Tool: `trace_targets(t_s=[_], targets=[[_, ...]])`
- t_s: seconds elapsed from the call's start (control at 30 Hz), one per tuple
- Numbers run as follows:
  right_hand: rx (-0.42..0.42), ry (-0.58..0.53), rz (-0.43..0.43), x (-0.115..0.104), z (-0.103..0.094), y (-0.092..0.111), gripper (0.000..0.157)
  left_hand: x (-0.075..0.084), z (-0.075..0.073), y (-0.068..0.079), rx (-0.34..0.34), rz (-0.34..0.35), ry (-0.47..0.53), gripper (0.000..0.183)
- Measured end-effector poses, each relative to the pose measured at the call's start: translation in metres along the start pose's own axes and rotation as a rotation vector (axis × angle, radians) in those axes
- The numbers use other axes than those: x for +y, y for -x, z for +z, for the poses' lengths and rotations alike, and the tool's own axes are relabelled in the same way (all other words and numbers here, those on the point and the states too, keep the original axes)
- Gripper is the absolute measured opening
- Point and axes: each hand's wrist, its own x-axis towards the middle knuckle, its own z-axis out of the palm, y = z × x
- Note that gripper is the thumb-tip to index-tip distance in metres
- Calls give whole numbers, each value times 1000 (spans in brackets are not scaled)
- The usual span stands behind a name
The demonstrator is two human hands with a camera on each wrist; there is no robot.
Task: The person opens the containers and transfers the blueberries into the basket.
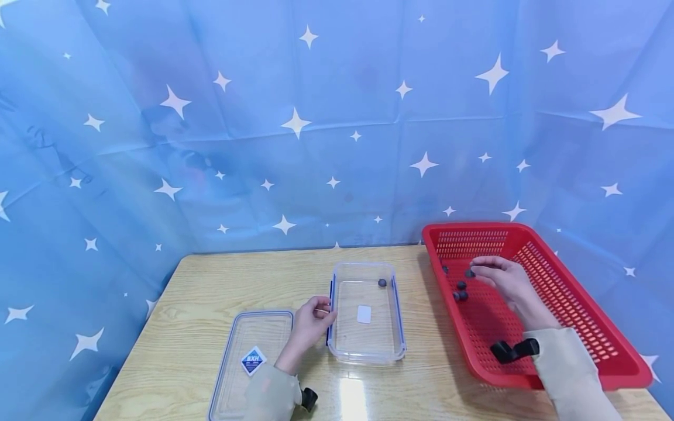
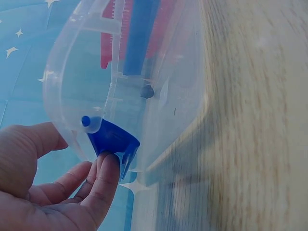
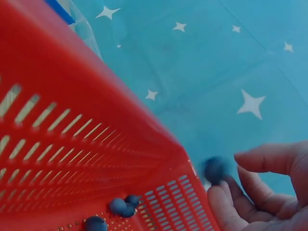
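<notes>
A clear plastic food container [image 1: 347, 345] with blue side clips stands on the table. At its left wall my left hand [image 1: 312, 321] grips the edge, thumb near the rim and fingers against the blue clip [image 2: 111, 139]. One blueberry [image 1: 382, 283] lies inside the container toward the far right. Over the red basket [image 1: 566, 263], my right hand [image 1: 508, 286] pinches another blueberry [image 3: 215, 169] at its fingertips. Several blueberries [image 3: 118, 206] rest on the basket floor, near its left wall.
The container's clear lid [image 1: 231, 362], edged in blue and bearing a BXH label, lies on the wooden table [image 1: 184, 304] at the left, partly under the left sleeve. A blue curtain [image 1: 342, 175] with white stars hangs behind the table.
</notes>
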Motion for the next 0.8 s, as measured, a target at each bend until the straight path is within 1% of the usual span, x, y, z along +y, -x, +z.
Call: trace_targets(t_s=[0.13, 0.27, 0.33, 0.5, 0.53, 0.63, 0.7, 0.8], targets=[[6, 4, -1, 1, 2, 0, 11, -1, 0, 0, -6, 4, 5, 25], [-18, -12, -17, -2, 13, -3, 12, -1, -1, 0, -10, 7, 6, 26], [-26, 25, -22, -5, 22, -5, 15, -1, -1, 0, -11, 7, 6, 26], [-26, 154, -22, -10, 51, -9, 40, 1, -1, 1, -11, 3, 10, 27], [-28, 166, -26, -10, 58, -10, 43, 1, -1, 1, -13, 1, 11, 27], [-18, 225, -18, -10, 76, -14, 46, 2, -1, 1, -16, 0, 15, 27], [-16, 257, -14, -10, 88, -16, 45, 1, -1, 1, -16, -3, 16, 27], [-17, 278, -7, -7, 103, -20, 43, 1, -1, 1, -12, 1, 15, 27]])
